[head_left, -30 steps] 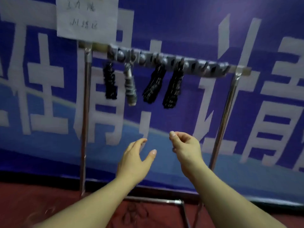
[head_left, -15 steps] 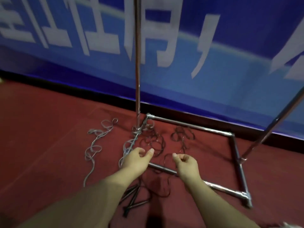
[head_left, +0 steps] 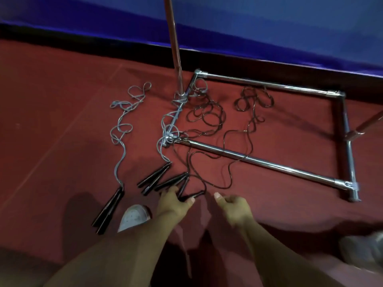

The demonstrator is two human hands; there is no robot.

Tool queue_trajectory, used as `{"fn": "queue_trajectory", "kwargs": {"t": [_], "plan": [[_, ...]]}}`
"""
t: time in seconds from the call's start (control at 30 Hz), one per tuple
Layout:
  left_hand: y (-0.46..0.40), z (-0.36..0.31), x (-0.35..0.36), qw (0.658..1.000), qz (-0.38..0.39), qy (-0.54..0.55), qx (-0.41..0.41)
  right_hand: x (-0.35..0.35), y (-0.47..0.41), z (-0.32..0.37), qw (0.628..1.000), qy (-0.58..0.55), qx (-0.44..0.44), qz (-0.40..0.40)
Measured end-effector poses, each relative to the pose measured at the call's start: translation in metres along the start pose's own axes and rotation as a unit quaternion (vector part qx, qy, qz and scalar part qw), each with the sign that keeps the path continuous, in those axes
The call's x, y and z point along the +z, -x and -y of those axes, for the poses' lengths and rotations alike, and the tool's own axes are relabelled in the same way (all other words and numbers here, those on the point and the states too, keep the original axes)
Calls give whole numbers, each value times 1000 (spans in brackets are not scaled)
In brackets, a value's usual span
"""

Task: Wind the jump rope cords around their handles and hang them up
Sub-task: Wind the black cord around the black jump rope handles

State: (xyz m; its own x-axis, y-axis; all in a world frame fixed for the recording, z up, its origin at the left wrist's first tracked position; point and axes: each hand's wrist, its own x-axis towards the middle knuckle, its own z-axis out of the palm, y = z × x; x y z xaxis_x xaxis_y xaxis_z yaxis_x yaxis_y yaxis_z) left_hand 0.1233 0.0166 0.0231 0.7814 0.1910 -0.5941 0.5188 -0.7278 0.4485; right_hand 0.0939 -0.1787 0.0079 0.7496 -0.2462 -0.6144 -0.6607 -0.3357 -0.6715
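- Red floor (head_left: 62, 121), and on it the jump ropes lie loose: a grey-corded pair of handles (head_left: 108, 210) at the near left, another handle pair (head_left: 154, 179) beside it with its grey cord (head_left: 165, 129) tangled over the near-left corner of the rack base (head_left: 259, 162).
- Left hand (head_left: 172, 201) is down on the black handles (head_left: 182, 186); fingers curl around one of them, thumb meeting a second near the cord end. That grip is grasping a handle, by my read.
- Right hand (head_left: 234, 206) hovers just beside it, fingers loosely curled, holding nothing that I can see.
- The black cord (head_left: 209, 117) runs in loops over and under the near bar of the rack base, up toward the far edge.
- To do this well: gather both handles together first, lift gently, and let the right hand feed the cord free of the bar before winding.
- Pull hard and those loops could snag on the bar or knot with the grey cord.
- A white shoe (head_left: 134, 216) sits near the left forearm.
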Motion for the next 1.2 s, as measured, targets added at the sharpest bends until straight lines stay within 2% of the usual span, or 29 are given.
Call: {"fn": "queue_trajectory", "kwargs": {"t": [0.2,0.43,0.53,0.6,0.67,0.77,0.83,0.9,1.03,1.1,1.2], "plan": [[-21,3,9,988,-6,-154,-1,17,-3,7,999,27,-16,12],[-31,8,9,978,39,-205,28,2,-1,3,998,66,-2,-14],[-19,-7,3,967,47,-240,76,-14,5,8,997,64,14,-38],[-11,-24,-6,959,57,-241,139,-25,17,15,997,15,-2,-76],[-5,-49,-24,947,108,-223,206,-34,25,23,989,8,-55,-134],[14,-109,-68,907,171,-234,307,-58,40,50,967,7,-161,-198],[28,-155,-101,879,165,-258,364,-84,51,82,950,32,-222,-216],[46,-197,-134,861,151,-266,407,-115,65,120,946,47,-245,-207],[96,-268,-196,824,103,-258,494,-185,101,190,961,-50,-242,-127],[114,-284,-217,829,85,-229,503,-207,115,214,956,-66,-262,-113],[138,-304,-239,833,15,-181,522,-239,155,249,953,-38,-280,-112]]}}
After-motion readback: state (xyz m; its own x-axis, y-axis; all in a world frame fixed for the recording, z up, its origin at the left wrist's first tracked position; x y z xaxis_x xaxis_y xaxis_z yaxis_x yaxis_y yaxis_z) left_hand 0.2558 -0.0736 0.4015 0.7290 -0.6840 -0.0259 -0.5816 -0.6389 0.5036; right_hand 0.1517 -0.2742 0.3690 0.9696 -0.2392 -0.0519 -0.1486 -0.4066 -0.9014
